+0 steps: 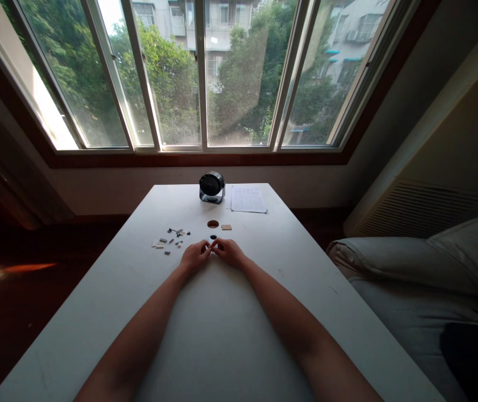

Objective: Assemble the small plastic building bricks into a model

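Note:
My left hand point(196, 255) and my right hand point(229, 253) meet over the middle of the white table point(213, 324). Thumb and fingers of both are pinched together at one spot, on something too small to make out. Just beyond the fingertips lies a small round piece point(212, 238) with a dark centre, partly covered by the hands. A brown oval point(212, 224), either a disc or a hole in the tabletop, shows behind it. Beside that rests a tan studded strip point(226, 227). Several small dark, grey and pale parts point(163, 241) are scattered to the left of my left hand.
A black round device on a bracket point(212, 187), perhaps a small fan, stands at the table's far end. To its right lies a printed paper sheet point(248, 199). A sofa point(406, 268) flanks the table on the right, and a window point(205, 84) spans the wall ahead.

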Demonstrator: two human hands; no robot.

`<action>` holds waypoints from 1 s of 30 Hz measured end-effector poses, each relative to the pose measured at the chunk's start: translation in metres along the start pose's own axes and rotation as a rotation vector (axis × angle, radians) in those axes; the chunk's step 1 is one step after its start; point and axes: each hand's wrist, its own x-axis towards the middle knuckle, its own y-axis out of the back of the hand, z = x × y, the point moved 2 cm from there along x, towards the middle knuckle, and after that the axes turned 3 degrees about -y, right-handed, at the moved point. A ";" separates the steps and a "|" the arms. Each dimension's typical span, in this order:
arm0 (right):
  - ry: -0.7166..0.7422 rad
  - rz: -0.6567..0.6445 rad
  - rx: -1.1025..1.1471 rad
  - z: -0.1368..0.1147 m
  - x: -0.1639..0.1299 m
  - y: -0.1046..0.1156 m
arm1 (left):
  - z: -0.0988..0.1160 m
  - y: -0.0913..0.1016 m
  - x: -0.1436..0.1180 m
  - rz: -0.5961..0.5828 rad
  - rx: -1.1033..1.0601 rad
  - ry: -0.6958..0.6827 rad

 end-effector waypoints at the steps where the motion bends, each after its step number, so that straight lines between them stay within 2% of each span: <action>1: -0.004 -0.001 0.000 0.000 0.000 0.000 | 0.000 0.000 0.000 -0.005 0.000 0.008; 30: 0.013 0.008 -0.002 0.000 -0.001 0.001 | -0.004 -0.003 0.000 -0.010 -0.020 -0.005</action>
